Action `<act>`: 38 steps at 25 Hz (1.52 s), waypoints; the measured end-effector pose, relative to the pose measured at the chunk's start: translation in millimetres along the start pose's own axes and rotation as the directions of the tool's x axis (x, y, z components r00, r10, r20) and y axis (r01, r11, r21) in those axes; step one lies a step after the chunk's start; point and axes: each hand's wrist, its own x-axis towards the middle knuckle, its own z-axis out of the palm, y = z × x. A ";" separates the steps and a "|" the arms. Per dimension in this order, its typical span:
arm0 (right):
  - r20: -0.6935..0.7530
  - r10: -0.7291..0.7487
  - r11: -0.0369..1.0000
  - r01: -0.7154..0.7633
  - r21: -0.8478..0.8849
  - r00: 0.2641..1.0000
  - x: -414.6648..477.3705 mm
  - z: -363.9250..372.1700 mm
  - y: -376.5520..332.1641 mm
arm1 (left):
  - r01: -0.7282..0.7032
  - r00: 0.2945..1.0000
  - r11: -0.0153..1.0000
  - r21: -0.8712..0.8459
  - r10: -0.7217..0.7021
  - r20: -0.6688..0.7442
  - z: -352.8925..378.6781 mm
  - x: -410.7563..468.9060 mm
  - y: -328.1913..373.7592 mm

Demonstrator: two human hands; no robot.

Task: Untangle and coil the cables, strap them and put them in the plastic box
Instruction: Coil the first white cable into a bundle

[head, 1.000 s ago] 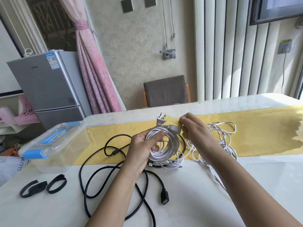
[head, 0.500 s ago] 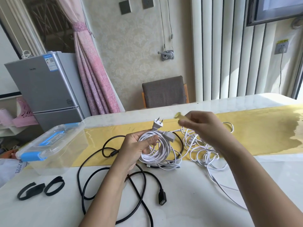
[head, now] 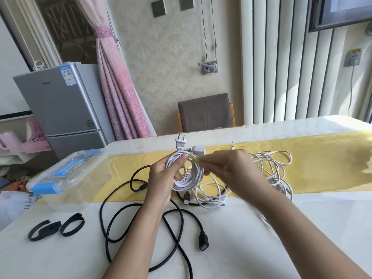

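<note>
The left hand (head: 164, 178) gripped the white coil (head: 191, 179). The right hand (head: 227, 168) pinched a yellow tie (head: 193, 159) at the coil's top. The box (head: 80, 190) stood left of the coil.

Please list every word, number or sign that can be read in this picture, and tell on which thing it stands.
"LGZ" among further characters, uncertain: on the white plastic bag at the far left.
Blue and white sticker on the grey fridge: too small to read.
Small logo on the fridge door: too small to read.
Yellow sign above the wall socket: blurred.
</note>
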 end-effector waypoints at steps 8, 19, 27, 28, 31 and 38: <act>0.011 -0.167 0.888 0.155 -0.434 0.986 -4.0 32.5 12.3 | -0.107 0.992 0.983 0.148 0.097 0.077 15.4 -14.1 4.3; -0.231 -0.160 0.865 0.023 -0.502 0.960 -4.9 35.0 4.5 | -0.282 0.943 0.836 0.471 0.333 -0.026 23.3 -23.1 -3.1; -0.035 0.087 0.994 -0.089 -0.071 0.996 -4.9 32.5 8.7 | -0.067 0.992 0.989 0.129 0.080 -0.097 20.3 -18.9 3.8; -0.012 0.086 0.995 -0.086 -0.047 0.996 -4.5 31.4 8.8 | -0.029 0.995 0.996 0.085 0.037 -0.095 19.6 -18.1 2.8; 0.043 0.115 0.991 -0.118 0.067 0.992 -3.9 27.7 6.2 | 0.035 0.997 0.999 0.008 -0.034 -0.063 17.2 -16.2 1.9; 0.193 0.264 0.938 -0.298 0.176 0.945 -1.0 14.2 6.3 | 0.010 1.000 0.999 0.033 -0.011 0.008 18.7 -18.7 1.8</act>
